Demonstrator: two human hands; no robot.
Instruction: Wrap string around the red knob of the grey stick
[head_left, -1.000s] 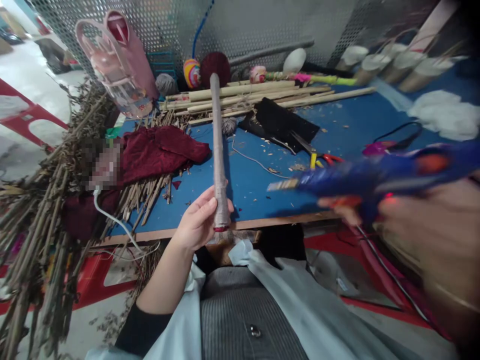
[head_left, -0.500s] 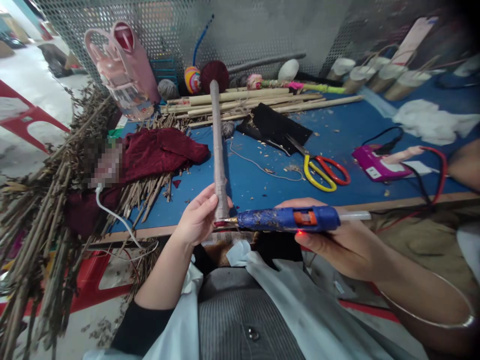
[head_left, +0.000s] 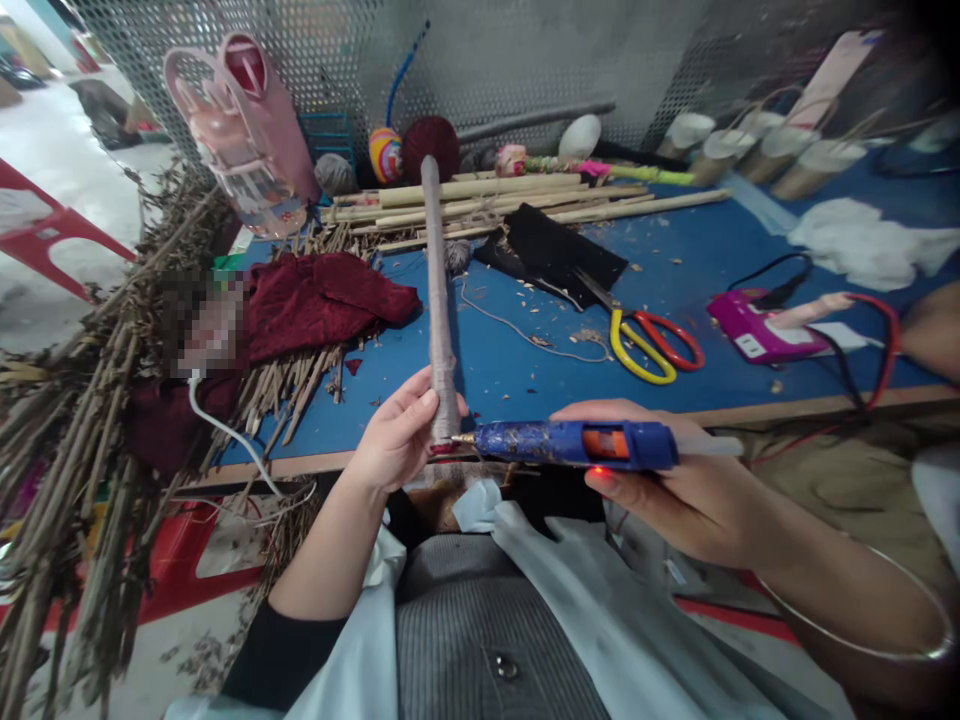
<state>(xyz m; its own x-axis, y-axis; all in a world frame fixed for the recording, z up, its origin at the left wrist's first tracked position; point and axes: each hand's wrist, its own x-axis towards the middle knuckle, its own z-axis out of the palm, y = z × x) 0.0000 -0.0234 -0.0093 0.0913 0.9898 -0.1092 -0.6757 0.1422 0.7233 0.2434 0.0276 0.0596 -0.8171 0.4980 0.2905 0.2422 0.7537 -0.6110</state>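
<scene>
My left hand (head_left: 401,430) is closed around the near end of a long stick wrapped in grey yarn (head_left: 439,290), which points away from me over the table. A dark red patch (head_left: 444,449) shows at the stick's near end. In my right hand (head_left: 675,490) lies a blue hot glue gun (head_left: 547,442), held sideways with a clear glue stick (head_left: 709,445) out of its back. Its metal nozzle is at the red end of the stick, and a small red light glows by my thumb. A grey yarn ball (head_left: 457,257) sits beside the stick.
On the blue table (head_left: 525,365) are yellow-and-red scissors (head_left: 652,345), black cloth (head_left: 551,250), dark red cloth (head_left: 322,300) and a purple power strip (head_left: 765,328). Dry twigs (head_left: 97,450) crowd the left. Pink bottles (head_left: 240,150) stand behind. Another person's arm (head_left: 934,328) shows at right.
The glue gun has tilted slightly in my right hand, and its nozzle has shifted a little along the stick's red end. My left hand keeps its hold.
</scene>
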